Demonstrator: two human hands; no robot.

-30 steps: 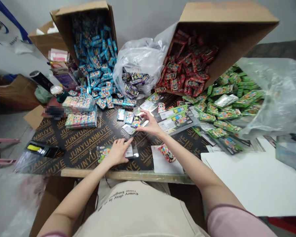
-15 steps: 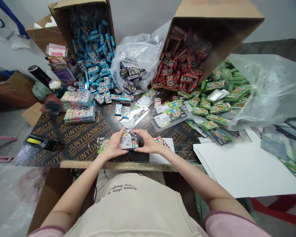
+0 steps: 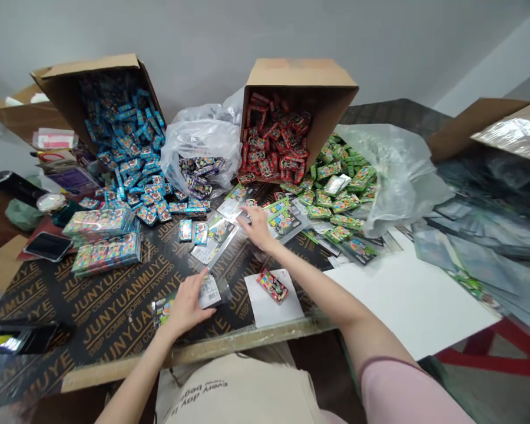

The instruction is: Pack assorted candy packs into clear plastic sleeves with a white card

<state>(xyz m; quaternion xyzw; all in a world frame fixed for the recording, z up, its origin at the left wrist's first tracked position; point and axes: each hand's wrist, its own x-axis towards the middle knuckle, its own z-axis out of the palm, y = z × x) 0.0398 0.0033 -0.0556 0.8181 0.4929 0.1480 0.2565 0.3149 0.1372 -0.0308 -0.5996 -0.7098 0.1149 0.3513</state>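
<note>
Near the front edge of the table, my left hand (image 3: 188,306) rests on a flat package with a white barcode label (image 3: 209,291), thumb and fingers apart. The package's colourful end (image 3: 161,310) shows left of the hand. My right hand (image 3: 258,228) reaches over clear printed packets (image 3: 285,218) in the middle; its fingers are bent, and what lies under the fingertips is too small to make out. A red packet (image 3: 272,285) lies on a white sheet (image 3: 256,309) between my arms. Two small blue boxes (image 3: 193,232) stand behind my left hand.
Cartons spill blue boxes (image 3: 136,141) and red boxes (image 3: 276,147). Plastic bags hold purple packets (image 3: 198,174) and green packets (image 3: 348,171). Stacked packs (image 3: 108,250), a phone (image 3: 48,246) and a tape dispenser (image 3: 22,337) are left; white board (image 3: 397,294) and clear sleeves (image 3: 463,253) right.
My right hand has left the labelled package and moved forward to the clear packets. My left hand stays by the package. The view has shifted to the right, and the red packet is uncovered.
</note>
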